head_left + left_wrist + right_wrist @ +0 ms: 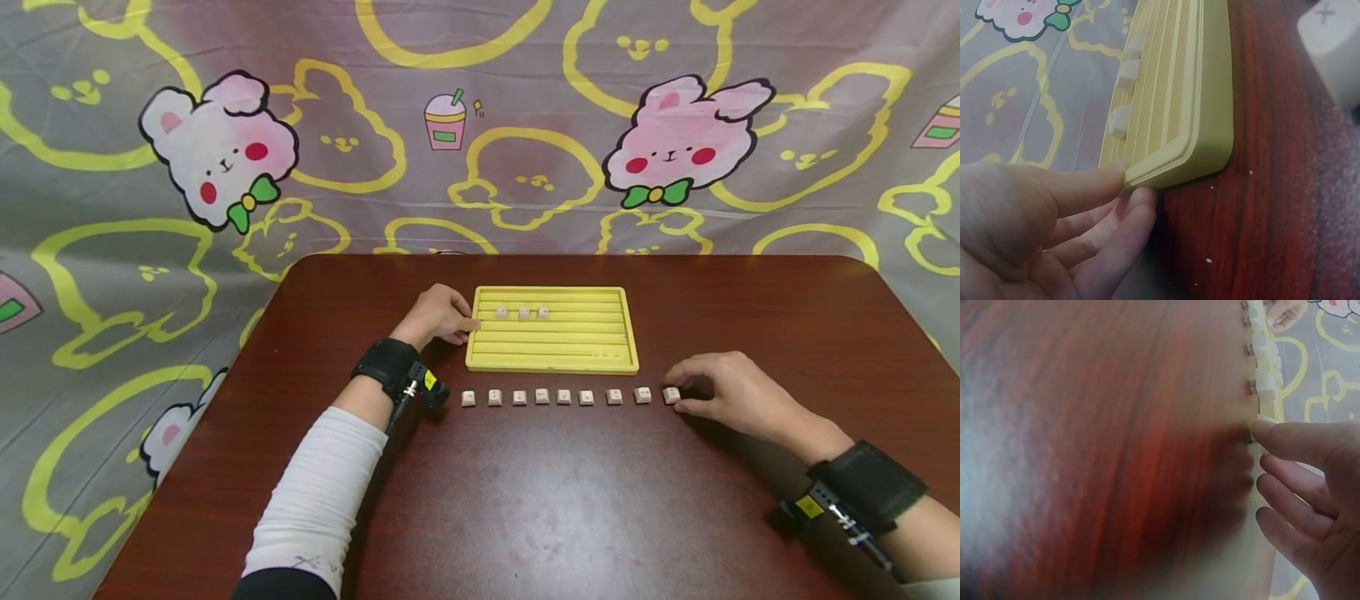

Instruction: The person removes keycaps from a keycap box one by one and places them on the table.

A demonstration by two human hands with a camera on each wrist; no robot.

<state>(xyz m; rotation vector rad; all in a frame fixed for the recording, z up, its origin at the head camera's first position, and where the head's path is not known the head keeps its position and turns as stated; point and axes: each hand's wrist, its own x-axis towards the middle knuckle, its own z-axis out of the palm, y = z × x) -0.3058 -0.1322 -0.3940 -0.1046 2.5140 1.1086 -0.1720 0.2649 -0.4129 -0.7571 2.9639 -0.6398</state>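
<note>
A yellow ridged tray (555, 363) lies on the table, with several white keycaps (523, 314) standing in one of its upper grooves. My left hand (438, 315) grips the tray's left edge, thumb on top of the rim and fingers curled beneath it in the left wrist view. In front of the tray runs a row of white keycaps (542, 397) with small dark markings. At the right end of that row, my right hand (731, 392) pinches the last keycap (671, 396) between thumb and forefinger. The thumb mostly hides this keycap in the right wrist view.
The dark red-brown wooden table (555, 500) has rounded far corners. Behind it hangs a grey cloth (525, 100) printed with cartoon animals. Each wrist wears a black strap (386, 367) with a small camera.
</note>
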